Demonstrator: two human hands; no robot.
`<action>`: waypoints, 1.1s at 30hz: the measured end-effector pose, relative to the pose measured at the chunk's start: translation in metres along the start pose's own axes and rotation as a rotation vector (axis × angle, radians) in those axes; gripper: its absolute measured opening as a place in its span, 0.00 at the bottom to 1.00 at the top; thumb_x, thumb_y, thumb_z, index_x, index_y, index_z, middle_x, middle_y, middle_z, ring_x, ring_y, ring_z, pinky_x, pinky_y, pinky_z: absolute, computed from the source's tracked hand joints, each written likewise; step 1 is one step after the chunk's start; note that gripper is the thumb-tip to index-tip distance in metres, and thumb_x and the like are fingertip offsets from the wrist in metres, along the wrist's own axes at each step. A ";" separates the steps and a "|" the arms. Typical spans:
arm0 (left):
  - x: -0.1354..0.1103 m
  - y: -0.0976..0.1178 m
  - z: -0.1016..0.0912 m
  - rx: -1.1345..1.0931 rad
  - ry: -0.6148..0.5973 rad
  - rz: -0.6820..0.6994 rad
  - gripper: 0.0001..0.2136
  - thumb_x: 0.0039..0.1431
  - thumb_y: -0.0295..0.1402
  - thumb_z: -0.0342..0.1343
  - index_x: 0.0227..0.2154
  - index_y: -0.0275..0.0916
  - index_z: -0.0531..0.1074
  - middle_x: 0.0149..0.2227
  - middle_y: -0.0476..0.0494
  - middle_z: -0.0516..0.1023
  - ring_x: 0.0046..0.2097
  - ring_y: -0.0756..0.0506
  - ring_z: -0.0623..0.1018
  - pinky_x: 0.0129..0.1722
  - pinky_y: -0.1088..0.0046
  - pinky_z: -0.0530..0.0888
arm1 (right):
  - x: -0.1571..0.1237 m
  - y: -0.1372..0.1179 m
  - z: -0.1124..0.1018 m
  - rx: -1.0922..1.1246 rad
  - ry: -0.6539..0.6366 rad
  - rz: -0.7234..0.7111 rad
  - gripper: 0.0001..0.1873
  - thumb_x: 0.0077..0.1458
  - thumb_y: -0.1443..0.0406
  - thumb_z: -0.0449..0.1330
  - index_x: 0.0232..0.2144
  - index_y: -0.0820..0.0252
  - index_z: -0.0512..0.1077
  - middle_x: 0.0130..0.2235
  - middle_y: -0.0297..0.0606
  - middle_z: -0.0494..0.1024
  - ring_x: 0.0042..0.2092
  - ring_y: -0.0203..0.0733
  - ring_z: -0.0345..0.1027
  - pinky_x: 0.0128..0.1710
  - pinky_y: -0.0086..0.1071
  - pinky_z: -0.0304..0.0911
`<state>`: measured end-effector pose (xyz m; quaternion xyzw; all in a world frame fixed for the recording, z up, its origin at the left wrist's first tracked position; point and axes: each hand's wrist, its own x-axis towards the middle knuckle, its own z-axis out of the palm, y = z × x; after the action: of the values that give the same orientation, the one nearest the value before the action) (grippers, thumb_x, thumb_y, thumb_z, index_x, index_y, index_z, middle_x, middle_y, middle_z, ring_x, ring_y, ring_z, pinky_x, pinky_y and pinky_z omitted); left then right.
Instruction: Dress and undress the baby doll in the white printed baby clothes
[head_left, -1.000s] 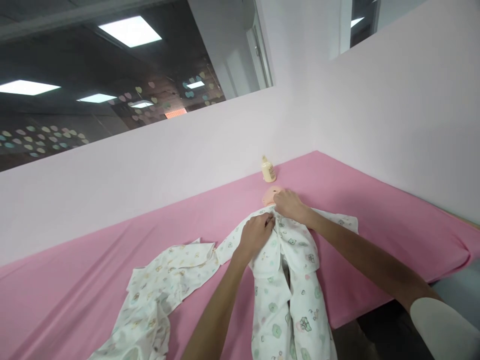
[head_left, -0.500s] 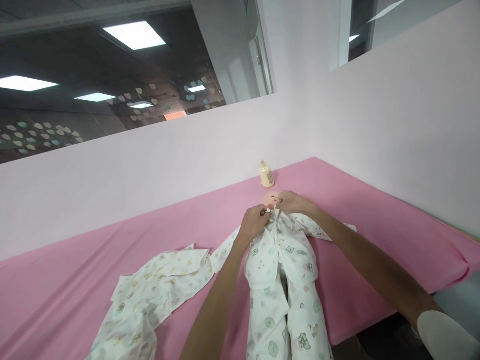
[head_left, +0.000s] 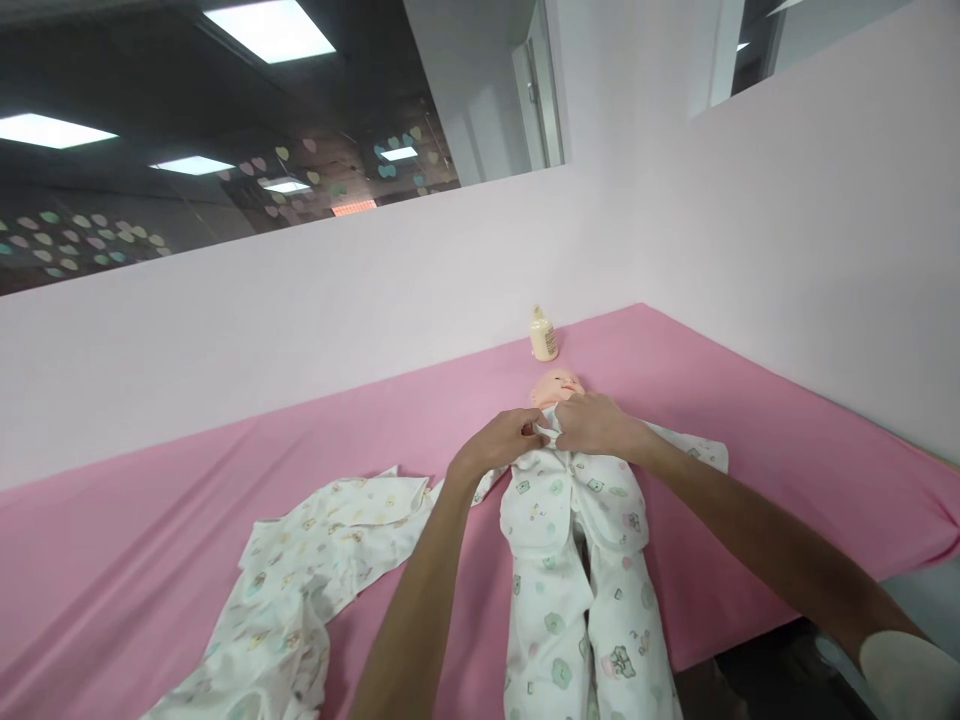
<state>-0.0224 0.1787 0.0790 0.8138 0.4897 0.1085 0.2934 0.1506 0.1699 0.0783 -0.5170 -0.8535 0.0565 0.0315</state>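
Observation:
A baby doll (head_left: 556, 386) lies on its back on the pink-covered table (head_left: 300, 440), its head toward the wall. It wears a white printed top (head_left: 541, 510) and matching trousers (head_left: 559, 640). At the neck, my left hand (head_left: 508, 440) pinches the left side of the top's collar. My right hand (head_left: 596, 424) is closed on the collar beside it, just under the doll's chin; its fingertips are partly hidden. The two hands nearly touch. Between them the front edges of the top meet, while lower down they part slightly.
Another white printed garment (head_left: 337, 530) lies spread and crumpled to the left of the doll. A cream pump bottle (head_left: 544, 336) stands behind the doll's head near the wall (head_left: 420, 290). The table's edge runs along the lower right.
Both hands have come closer together and lower at the collar, uncovering more of the doll's face. The whole view has shifted a little.

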 end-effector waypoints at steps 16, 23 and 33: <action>0.000 0.013 0.010 0.197 0.151 0.139 0.08 0.55 0.31 0.47 0.27 0.39 0.71 0.31 0.46 0.71 0.33 0.47 0.70 0.32 0.71 0.64 | 0.009 0.024 -0.009 0.479 -0.138 -0.021 0.14 0.49 0.69 0.55 0.16 0.60 0.54 0.20 0.30 0.62 0.22 0.31 0.57 0.20 0.25 0.48; -0.001 0.008 0.006 0.079 0.122 0.152 0.09 0.55 0.33 0.47 0.29 0.40 0.73 0.30 0.48 0.70 0.32 0.49 0.68 0.32 0.73 0.65 | 0.013 0.033 -0.008 0.501 -0.218 -0.058 0.08 0.47 0.71 0.53 0.18 0.61 0.60 0.24 0.33 0.69 0.26 0.32 0.62 0.22 0.24 0.53; -0.001 0.006 0.003 -0.006 0.144 0.107 0.10 0.56 0.35 0.47 0.31 0.39 0.72 0.36 0.47 0.73 0.35 0.48 0.70 0.35 0.73 0.68 | 0.012 0.029 -0.007 0.365 -0.219 -0.083 0.15 0.50 0.72 0.53 0.16 0.60 0.54 0.20 0.29 0.59 0.23 0.30 0.52 0.23 0.27 0.47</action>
<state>-0.0174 0.1745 0.0806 0.8280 0.4650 0.1837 0.2537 0.1713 0.1940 0.0819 -0.4577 -0.8481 0.2647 0.0342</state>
